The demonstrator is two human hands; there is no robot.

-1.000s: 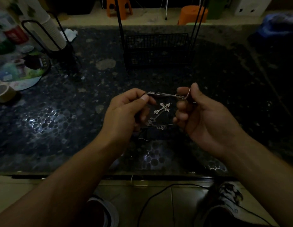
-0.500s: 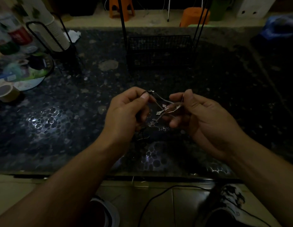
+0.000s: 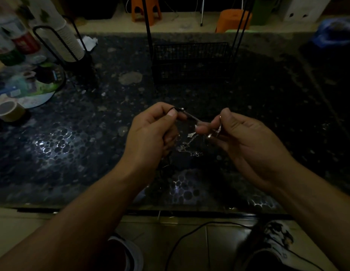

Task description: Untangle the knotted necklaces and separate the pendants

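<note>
Pinching chain end, left hand (image 3: 150, 132) holds steady above dark table (image 3: 72, 153). Right hand (image 3: 246, 141), gripping necklaces (image 3: 191, 141) at other side, has dropped lower than a second ago; cross pendant (image 3: 190, 135) now half hidden, strand slack. Knot likely not freed yet.

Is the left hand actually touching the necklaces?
Touching. The head view shows the left hand pinching one end of the necklaces between thumb and forefinger, with no gap.
</note>
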